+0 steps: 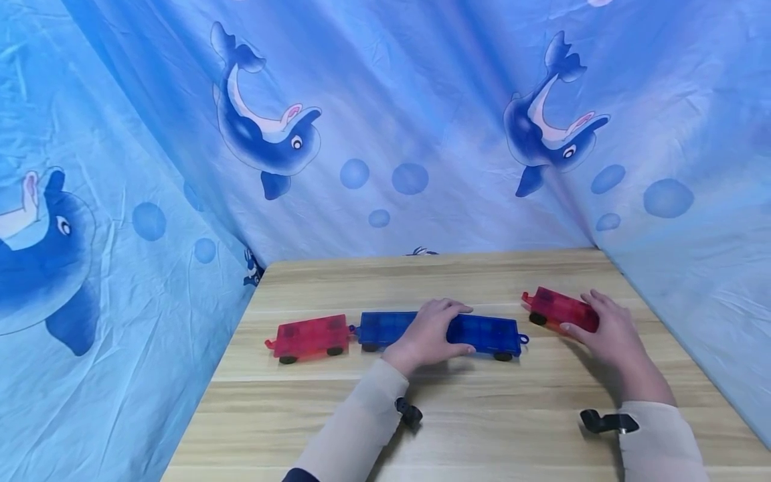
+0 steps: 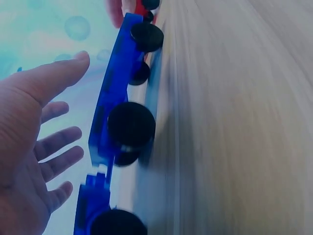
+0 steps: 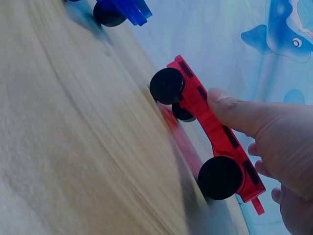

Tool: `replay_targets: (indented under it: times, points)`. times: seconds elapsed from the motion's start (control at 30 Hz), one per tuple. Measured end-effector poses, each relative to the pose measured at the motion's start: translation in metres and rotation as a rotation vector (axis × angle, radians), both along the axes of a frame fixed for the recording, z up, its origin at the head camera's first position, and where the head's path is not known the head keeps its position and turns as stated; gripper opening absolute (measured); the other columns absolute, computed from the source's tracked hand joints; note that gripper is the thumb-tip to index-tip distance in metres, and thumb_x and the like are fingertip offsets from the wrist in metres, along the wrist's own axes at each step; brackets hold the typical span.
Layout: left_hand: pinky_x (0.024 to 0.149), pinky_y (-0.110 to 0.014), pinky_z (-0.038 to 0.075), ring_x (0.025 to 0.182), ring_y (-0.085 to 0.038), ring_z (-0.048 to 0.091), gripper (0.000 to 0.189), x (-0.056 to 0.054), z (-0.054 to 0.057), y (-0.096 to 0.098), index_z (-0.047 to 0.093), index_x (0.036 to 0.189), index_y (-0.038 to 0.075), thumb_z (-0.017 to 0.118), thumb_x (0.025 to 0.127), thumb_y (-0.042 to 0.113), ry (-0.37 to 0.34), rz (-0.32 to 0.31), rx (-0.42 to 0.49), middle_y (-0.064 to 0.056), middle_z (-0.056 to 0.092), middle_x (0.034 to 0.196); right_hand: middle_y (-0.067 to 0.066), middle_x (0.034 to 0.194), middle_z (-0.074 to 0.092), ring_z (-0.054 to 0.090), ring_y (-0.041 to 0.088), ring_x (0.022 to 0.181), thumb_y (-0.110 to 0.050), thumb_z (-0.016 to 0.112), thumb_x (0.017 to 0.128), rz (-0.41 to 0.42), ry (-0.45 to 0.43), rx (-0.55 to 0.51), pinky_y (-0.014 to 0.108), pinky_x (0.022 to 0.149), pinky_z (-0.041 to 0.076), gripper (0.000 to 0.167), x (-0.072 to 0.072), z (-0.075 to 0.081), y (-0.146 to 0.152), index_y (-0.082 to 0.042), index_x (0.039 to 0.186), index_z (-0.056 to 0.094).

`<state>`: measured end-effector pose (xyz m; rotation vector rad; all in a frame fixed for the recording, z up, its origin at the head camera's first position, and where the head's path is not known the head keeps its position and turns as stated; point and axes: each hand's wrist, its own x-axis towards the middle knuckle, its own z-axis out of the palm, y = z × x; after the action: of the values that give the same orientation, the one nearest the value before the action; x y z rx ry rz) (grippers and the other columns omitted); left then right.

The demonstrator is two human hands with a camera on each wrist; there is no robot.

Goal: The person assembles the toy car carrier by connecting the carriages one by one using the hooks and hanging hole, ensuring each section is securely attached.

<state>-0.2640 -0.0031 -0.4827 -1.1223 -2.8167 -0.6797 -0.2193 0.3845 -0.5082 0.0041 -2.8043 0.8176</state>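
In the head view my right hand (image 1: pixel 611 331) pinches a translucent red toy train car (image 1: pixel 563 309) at the right, thumb on its near side and fingers across its far side. The right wrist view shows this red car (image 3: pixel 208 115) tilted, its black wheels facing the camera. My left hand (image 1: pixel 424 335) hovers over the row of blue cars, thumb and fingers apart. In the left wrist view its fingers are spread beside a blue toy train car (image 2: pixel 105 112). One blue car (image 1: pixel 484 333) has a free ring hook at its right end; the left blue car (image 1: pixel 382 328) is partly hidden by my hand.
Another red toy train car (image 1: pixel 313 335) stands at the row's left end, meeting the left blue car at the hook. The wooden table (image 1: pixel 482 428) is bordered by a blue dolphin-print curtain (image 1: pixel 385 120) behind and at both sides.
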Motion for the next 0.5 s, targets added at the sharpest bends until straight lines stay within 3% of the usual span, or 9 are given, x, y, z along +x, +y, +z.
replay_targets:
  times: [0.23,0.5]
  points:
    - [0.124,-0.045,0.028,0.145,-0.019,0.043,0.077,0.002,0.001,0.014,0.051,0.154,0.031,0.08,0.088,0.058,-0.006,-0.004,-0.018,0.008,0.051,0.152,0.036,0.16,0.029,0.022,0.062,0.143,-0.051,0.071,0.098,0.001,-0.048,-0.008,0.082,0.102,0.029,0.088,-0.002,-0.005,0.0,0.004,0.158,0.037]
    - [0.123,-0.046,0.03,0.144,-0.019,0.044,0.081,0.001,-0.004,0.027,0.051,0.154,0.033,0.081,0.085,0.061,0.007,-0.008,-0.037,0.009,0.051,0.151,0.039,0.153,0.036,0.031,0.061,0.136,-0.043,0.077,0.096,0.003,-0.026,0.003,0.079,0.102,0.033,0.086,-0.003,-0.008,-0.001,0.006,0.155,0.039]
